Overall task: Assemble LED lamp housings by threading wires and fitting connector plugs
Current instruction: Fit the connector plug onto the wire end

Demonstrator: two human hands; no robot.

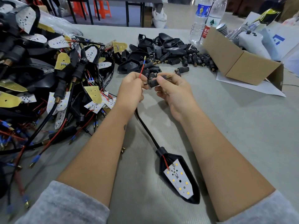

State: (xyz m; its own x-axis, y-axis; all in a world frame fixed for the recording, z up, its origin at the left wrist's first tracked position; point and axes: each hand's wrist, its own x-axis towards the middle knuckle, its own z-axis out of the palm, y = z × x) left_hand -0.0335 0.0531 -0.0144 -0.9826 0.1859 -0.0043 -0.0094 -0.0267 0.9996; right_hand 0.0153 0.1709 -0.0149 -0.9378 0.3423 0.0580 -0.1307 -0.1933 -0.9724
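Two hands at mid-table, almost touching: left hand pinching a red wire that rises up and far-right to a blue-sleeved terminal; right hand curled round a black connector plug, brass thread pointing right, open end facing left toward the wire. Plug just right of the left fingertips, long axis left–right, so probably feeding the wire rightward through it. Below, black cable trailing near to a lamp housing with its LED board. Grey table; loose plugs far, finished heap left, cardboard box right.
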